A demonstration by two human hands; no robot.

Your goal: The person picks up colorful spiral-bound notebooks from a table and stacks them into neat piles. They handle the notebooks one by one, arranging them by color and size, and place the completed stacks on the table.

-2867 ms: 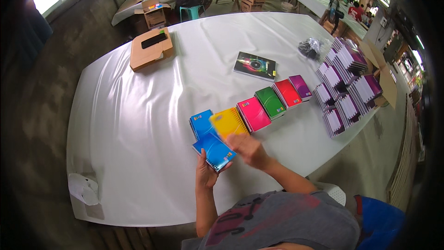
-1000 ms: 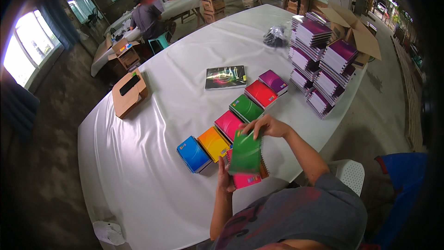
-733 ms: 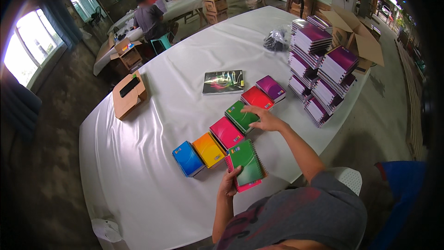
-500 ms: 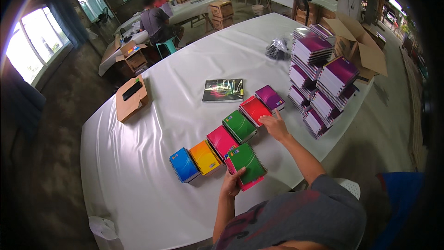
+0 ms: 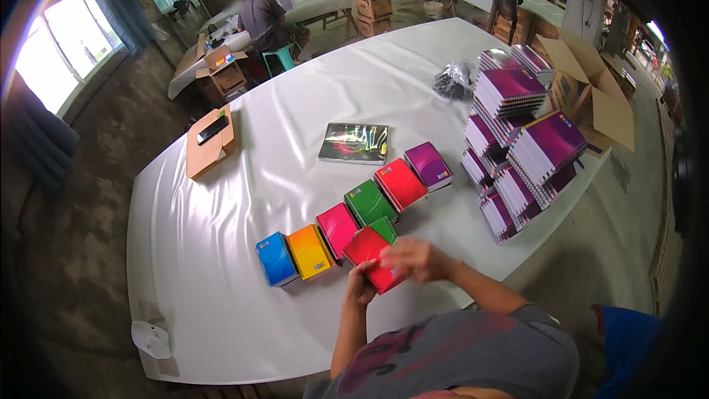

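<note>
My left hand (image 5: pixel 360 286) grips a small stack of spiral notebooks by its near left edge. On top lies a red notebook (image 5: pixel 367 247), with a green notebook (image 5: pixel 385 229) sticking out beneath it. My right hand (image 5: pixel 419 259) is over the red cover's right edge, its fingers smeared by motion. Beyond my hands runs a slanting row of notebook piles: blue (image 5: pixel 277 258), yellow (image 5: pixel 311 251), pink (image 5: pixel 337 229), green (image 5: pixel 369 202), red (image 5: pixel 400 182) and purple (image 5: pixel 428 164).
Tall stacks of purple notebooks (image 5: pixel 509 85) stand at the right, before an open carton (image 5: pixel 609 96). A dark shrink-wrapped pack (image 5: pixel 354 142) lies behind the row. A phone (image 5: pixel 213 130) rests on a cardboard box (image 5: pixel 198 159) at left. A person (image 5: pixel 262 18) sits at another table.
My right hand has come from the red pile back to the held stack. A red notebook now covers the green one that was on top in my left hand.
</note>
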